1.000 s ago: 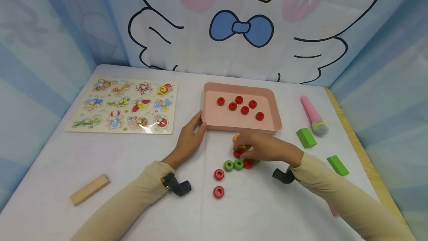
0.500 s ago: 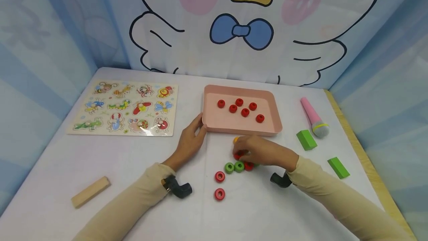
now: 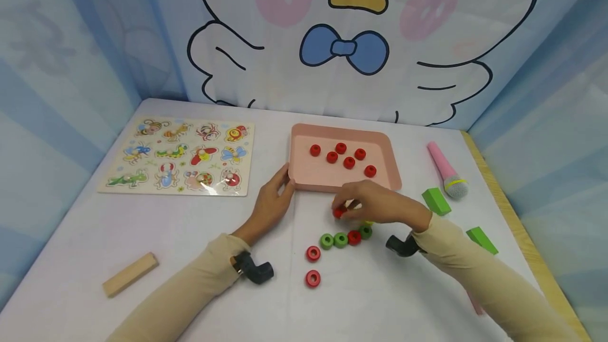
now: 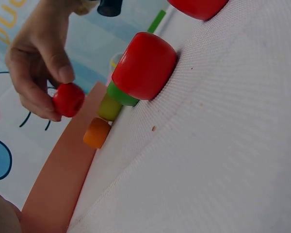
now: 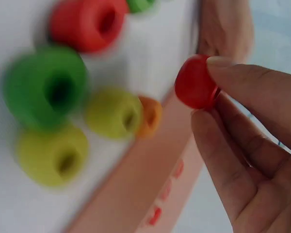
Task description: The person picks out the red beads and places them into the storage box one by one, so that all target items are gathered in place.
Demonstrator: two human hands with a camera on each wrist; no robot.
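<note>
Your right hand [image 3: 375, 202] pinches a glossy, red, barrel-shaped bead [image 5: 195, 83] between thumb and fingers, above the white-covered table [image 3: 380, 300] beside a shallow pink rectangular tray [image 3: 304, 171]; your left hand [image 3: 271, 202], fingers extended, touches the tray's near-left corner.

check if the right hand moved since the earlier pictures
Yes: in the head view, the right hand has moved toward the pink tray and now overlaps its near rim.

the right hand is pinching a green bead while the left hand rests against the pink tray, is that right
Not quite: the bead in the right hand is red, not green, as the right wrist view shows. The left hand does rest against the pink tray.
</note>
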